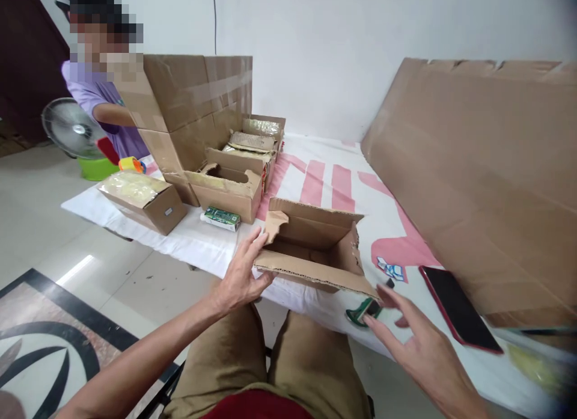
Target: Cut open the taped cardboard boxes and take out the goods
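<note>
An open cardboard box (311,275) with torn, ragged edges stands at the table's front edge in front of me. My left hand (246,269) grips its left end, fingertips by a torn flap (275,225) and thumb against the front side. To the right of the box, my right hand (406,329) is held with thumb and fingers apart. Between them and just beyond lies a green tool (358,314) with a dark part; its kind is unclear, and whether the fingers touch it I cannot tell. Small blue-and-white packets (390,269) lie behind it.
On the left stand a taped box (142,199), a box with a torn hole (225,193), a green-white carton (220,218) and stacked boxes (180,94). At right are a phone (460,308) and a large cardboard sheet (478,184). A person (97,94) stands behind the stack.
</note>
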`<move>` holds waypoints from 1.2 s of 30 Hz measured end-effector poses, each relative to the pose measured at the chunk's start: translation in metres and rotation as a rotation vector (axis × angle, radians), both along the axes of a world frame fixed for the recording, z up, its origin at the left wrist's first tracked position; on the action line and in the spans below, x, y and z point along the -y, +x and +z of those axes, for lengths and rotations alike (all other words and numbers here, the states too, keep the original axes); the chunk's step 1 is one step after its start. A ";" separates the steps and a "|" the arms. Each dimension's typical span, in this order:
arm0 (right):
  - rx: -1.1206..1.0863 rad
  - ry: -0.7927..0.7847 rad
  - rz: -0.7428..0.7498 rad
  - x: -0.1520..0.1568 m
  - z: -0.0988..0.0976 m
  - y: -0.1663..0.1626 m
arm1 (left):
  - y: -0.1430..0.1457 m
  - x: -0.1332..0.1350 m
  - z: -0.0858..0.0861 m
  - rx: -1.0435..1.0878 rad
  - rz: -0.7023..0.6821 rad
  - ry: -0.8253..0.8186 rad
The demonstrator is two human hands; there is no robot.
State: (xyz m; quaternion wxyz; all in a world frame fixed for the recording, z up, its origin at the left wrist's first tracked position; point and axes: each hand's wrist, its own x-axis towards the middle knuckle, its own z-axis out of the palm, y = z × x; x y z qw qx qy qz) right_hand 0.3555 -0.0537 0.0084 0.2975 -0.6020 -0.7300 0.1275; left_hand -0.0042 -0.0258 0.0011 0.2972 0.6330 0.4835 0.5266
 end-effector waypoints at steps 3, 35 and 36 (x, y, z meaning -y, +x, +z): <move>-0.046 0.072 0.072 -0.032 -0.009 -0.007 | 0.019 -0.002 0.009 0.132 0.084 -0.041; -0.356 0.309 0.416 -0.079 -0.090 -0.285 | -0.167 -0.026 -0.007 0.568 0.710 0.061; -0.354 0.317 0.418 -0.077 -0.094 -0.282 | -0.164 -0.020 -0.010 0.511 0.735 0.044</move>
